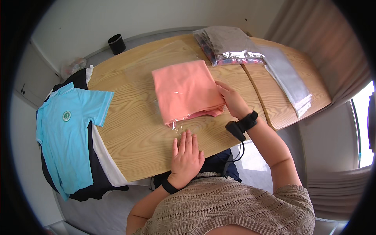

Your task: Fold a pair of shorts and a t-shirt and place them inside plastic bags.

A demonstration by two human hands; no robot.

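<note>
In the middle of the table lies a folded coral-pink garment. Clear plastic glints over its left part and along its near edge, so it seems at least partly inside a clear bag. My right hand grips the garment's right edge, with some fingertips hidden by the cloth. Just short of the near edge, my left hand rests flat with fingers stretched out, close to the loose plastic and holding nothing.
Light blue polo shirt and dark and white clothes hang over the table's left end. Behind the garment lies a flat clear sheet. Bagged clothes and a stack of clear bags occupy the far right. A black bin stands beyond the table.
</note>
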